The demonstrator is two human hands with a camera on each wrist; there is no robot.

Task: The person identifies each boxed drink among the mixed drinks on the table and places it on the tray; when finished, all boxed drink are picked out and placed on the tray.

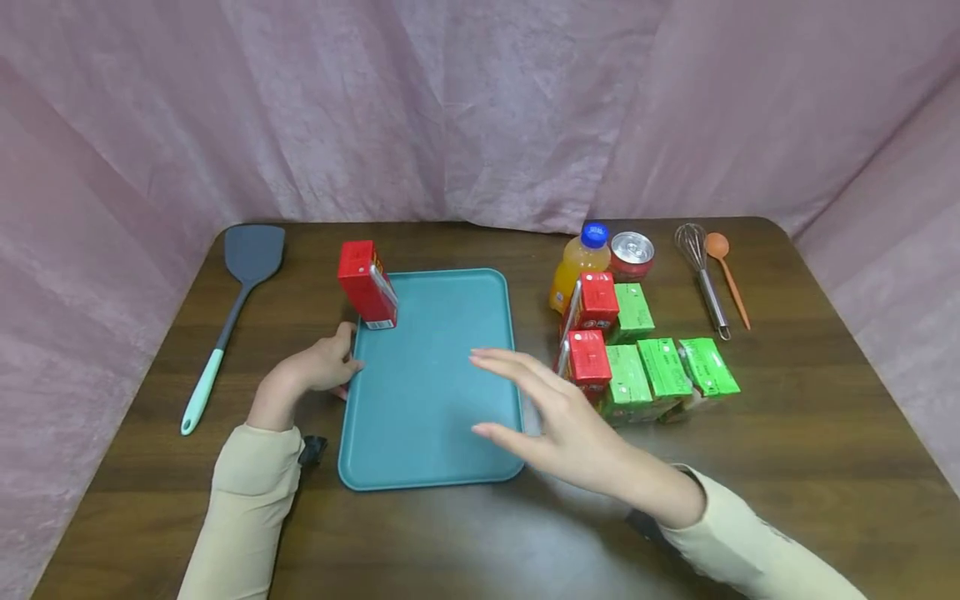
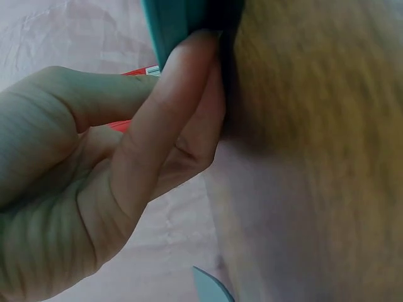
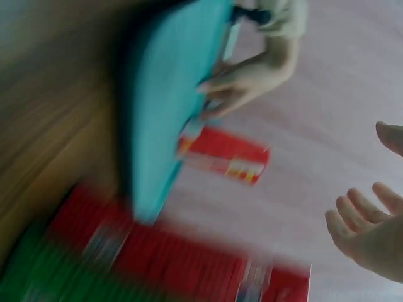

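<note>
A teal rectangular tray point(image 1: 427, 400) lies on the wooden table. My left hand point(image 1: 318, 364) grips its left rim, and in the left wrist view fingers point(image 2: 157, 119) reach the tray's edge point(image 2: 165, 28). One red drink carton point(image 1: 366, 292) with a straw on its side stands upright at the tray's far left corner. Over the tray's right side hovers my right hand point(image 1: 555, 421), holding nothing, with thumb and fingers spread apart. To its right, two red cartons point(image 1: 588, 358) stand beside several green cartons point(image 1: 663, 367). The right wrist view is blurred.
Behind the cartons are an orange juice bottle point(image 1: 577, 267) with a blue cap and a red can point(image 1: 632, 254). A whisk point(image 1: 705, 279) and an orange spoon point(image 1: 727, 271) lie at the far right. A spatula point(image 1: 240, 292) lies on the left.
</note>
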